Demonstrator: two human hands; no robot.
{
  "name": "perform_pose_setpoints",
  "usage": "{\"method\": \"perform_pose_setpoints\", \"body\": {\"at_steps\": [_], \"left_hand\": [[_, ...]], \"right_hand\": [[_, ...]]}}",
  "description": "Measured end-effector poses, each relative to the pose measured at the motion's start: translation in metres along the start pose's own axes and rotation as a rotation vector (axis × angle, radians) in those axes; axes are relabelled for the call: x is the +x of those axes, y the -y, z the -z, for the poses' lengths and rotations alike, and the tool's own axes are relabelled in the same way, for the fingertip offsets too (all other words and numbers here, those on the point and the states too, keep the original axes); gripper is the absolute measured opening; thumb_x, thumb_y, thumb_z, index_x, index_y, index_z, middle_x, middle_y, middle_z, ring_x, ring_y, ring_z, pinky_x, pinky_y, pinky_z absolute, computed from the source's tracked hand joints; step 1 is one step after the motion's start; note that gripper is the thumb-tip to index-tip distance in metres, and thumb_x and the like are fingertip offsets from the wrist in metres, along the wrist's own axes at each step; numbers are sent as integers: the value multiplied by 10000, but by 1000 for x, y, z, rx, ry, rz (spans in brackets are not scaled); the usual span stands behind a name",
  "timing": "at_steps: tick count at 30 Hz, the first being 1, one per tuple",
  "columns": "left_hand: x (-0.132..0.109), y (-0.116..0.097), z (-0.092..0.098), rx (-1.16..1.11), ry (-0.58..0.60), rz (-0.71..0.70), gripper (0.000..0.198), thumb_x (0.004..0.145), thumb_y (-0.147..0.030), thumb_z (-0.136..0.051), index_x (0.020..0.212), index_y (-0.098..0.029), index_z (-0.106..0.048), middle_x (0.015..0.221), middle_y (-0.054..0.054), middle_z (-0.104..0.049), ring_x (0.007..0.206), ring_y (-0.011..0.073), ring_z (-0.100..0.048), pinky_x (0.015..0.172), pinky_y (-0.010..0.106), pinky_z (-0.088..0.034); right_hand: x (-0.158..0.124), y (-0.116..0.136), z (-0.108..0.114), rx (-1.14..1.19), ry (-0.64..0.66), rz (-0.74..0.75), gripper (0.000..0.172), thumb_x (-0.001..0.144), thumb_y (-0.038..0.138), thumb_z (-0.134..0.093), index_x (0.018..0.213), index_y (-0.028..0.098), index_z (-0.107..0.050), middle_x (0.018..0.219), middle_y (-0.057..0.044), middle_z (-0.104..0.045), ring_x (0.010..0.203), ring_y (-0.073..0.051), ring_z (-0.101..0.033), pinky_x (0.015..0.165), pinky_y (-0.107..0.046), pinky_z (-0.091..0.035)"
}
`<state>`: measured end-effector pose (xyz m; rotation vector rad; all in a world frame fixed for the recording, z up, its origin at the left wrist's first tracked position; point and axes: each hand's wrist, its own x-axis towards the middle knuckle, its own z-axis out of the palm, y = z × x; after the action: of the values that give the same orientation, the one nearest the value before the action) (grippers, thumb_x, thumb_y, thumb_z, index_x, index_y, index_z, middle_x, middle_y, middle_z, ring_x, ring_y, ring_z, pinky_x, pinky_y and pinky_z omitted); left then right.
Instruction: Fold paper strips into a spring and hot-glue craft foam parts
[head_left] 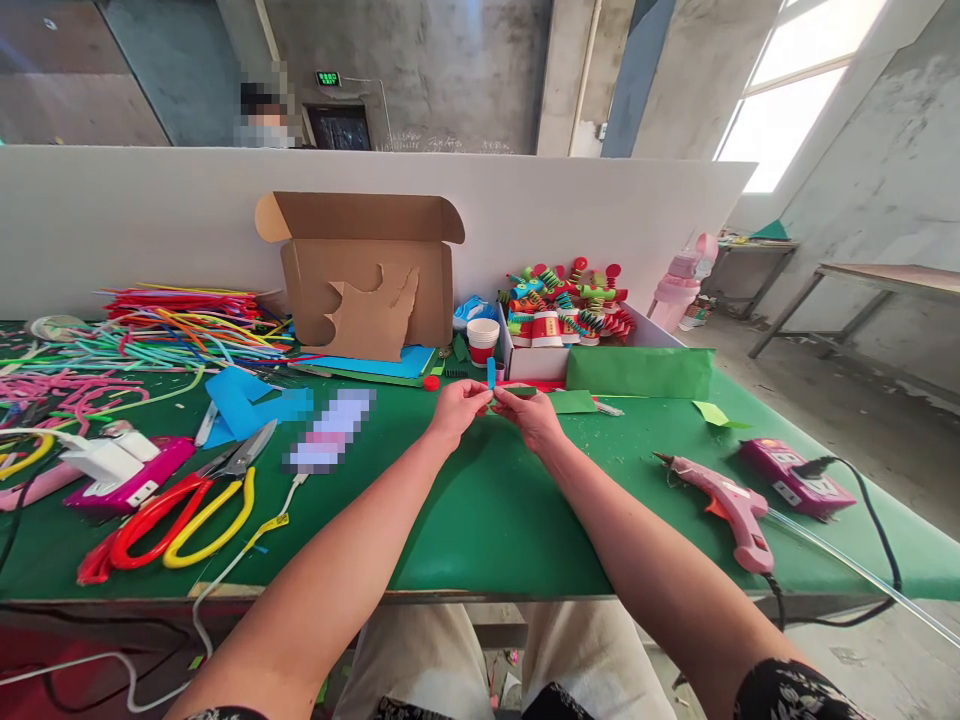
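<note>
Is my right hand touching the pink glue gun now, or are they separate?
Apart. The head view shows it plainly: the right hand is left of the pink glue gun, with bare green tabletop visible between them.

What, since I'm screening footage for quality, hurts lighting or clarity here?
In the head view, the upper-right window is blown out white; the cabled item on the table and the person behind the partition are pixelated; frame edges look stretched; the blue strip at the fingers is too small for fine detail.
</note>
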<state>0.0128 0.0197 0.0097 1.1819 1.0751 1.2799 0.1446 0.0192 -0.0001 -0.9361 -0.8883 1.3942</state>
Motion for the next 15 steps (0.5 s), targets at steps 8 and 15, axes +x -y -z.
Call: {"method": "perform_pose_setpoints", "body": {"at_steps": [8, 15], "left_hand": [[0, 1, -2, -23, -5, 3, 201, 610, -269, -787, 670, -155, -633, 603, -7, -624, 545, 118, -550, 601, 279, -448], [0, -3, 0, -61, -12, 32, 274, 546, -284, -842, 676, -147, -645, 603, -8, -627, 564, 114, -550, 620, 280, -462]], "right_hand": [[-3, 3, 0, -64, -23, 34, 312, 483, 348, -896, 645, 156, -710, 566, 14, -657, 531, -96, -574, 647, -283, -541], [-1, 4, 0, -53, -41, 37, 284, 507, 318, -891, 625, 159, -686, 544, 22, -629, 514, -96, -564, 639, -289, -553]]}}
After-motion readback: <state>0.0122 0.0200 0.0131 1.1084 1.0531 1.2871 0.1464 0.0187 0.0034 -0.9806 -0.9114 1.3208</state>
